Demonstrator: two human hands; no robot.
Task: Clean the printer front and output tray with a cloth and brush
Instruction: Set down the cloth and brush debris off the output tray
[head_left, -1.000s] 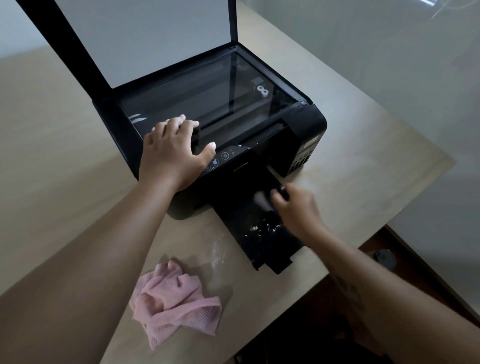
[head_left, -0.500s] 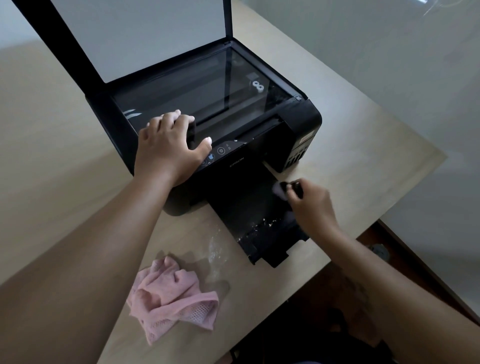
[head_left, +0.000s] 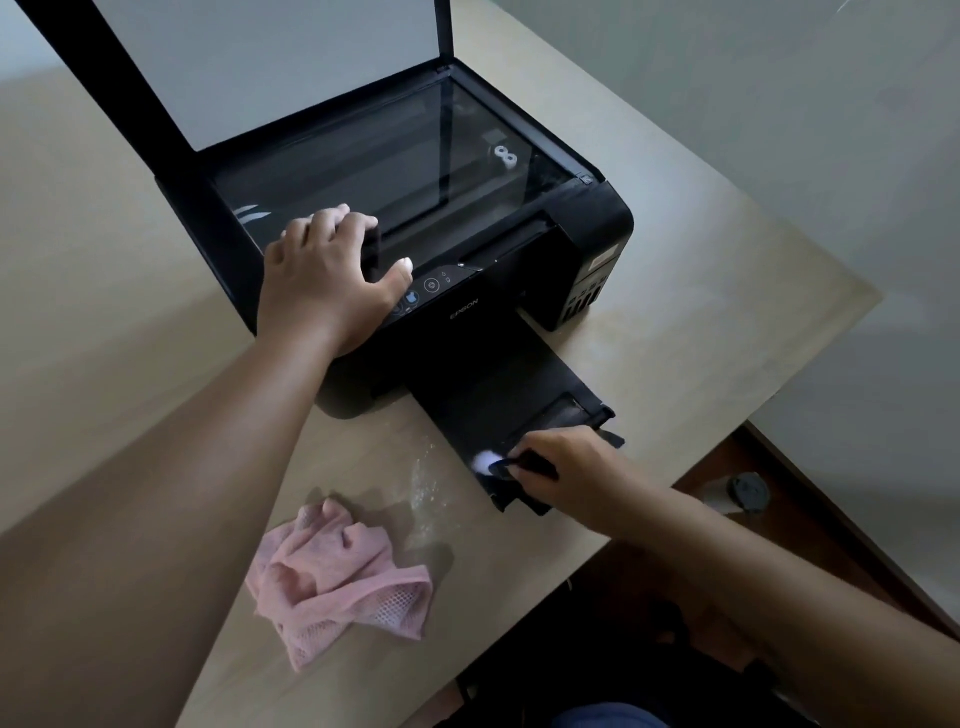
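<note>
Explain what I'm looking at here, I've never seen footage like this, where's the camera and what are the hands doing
There is no robot: the camera sits on a person's head and looks down at their own two bare hands. On the table stands a black printer with its scanner lid raised. The left hand rests flat on the printer's front edge. The right hand holds a small brush, white tip on the pulled-out tray. A crumpled pink cloth lies on the table, untouched, with pale dust beside the tray.
</note>
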